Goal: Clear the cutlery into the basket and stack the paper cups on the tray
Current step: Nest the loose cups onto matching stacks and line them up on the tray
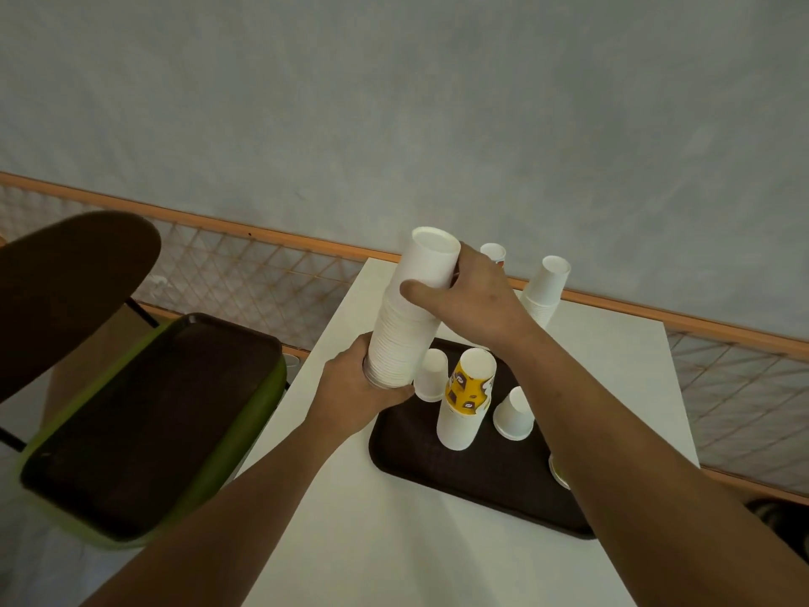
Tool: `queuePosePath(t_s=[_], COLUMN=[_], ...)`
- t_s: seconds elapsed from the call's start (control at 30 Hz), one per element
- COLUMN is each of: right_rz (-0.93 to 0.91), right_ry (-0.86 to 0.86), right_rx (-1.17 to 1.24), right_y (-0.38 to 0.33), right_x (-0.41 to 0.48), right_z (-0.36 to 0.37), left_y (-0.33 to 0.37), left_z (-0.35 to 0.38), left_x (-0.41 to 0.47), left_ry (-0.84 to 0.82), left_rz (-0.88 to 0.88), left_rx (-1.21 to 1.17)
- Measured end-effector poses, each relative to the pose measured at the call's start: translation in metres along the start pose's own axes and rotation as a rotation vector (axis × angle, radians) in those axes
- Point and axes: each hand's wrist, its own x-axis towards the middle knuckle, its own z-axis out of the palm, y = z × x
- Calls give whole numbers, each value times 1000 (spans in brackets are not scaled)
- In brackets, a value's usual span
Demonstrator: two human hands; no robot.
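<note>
Cups (405, 326) in a tall white stack were held tilted over the brown tray's (459, 479) left end, upside down. The left hand (359, 392) had its grip clamped around the stack's bottom, and the right hand (473, 300) had its grip clamped near the top. Three small stacks stood on the tray, one with a yellow cup (470, 387) on top. The tray lay on the white counter (350, 541).

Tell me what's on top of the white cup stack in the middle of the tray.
A yellow patterned cup, upside down, caps the white stack on the tray. Its inside is hidden.
</note>
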Motion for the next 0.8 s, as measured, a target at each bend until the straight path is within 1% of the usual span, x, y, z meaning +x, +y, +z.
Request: queuePosePath(t_s=[0.13,0.27,0.53,0.8], right_rz=[-44,-79,-82,-66], right_ry=[-35,11,10,26], right_rx=[-1,10,32,54], right_y=[12,29,53,81], right_x=[10,22,55,75], right_z=[-5,-9,5,20], left_y=[1,0,-13,-33], left_z=[11,22,39,55], left_x=[13,29,58,77], left_ry=[13,11,16,-19], left_rz=[-40,-48,-96,-150], left_rx=[-13,0,-16,-15])
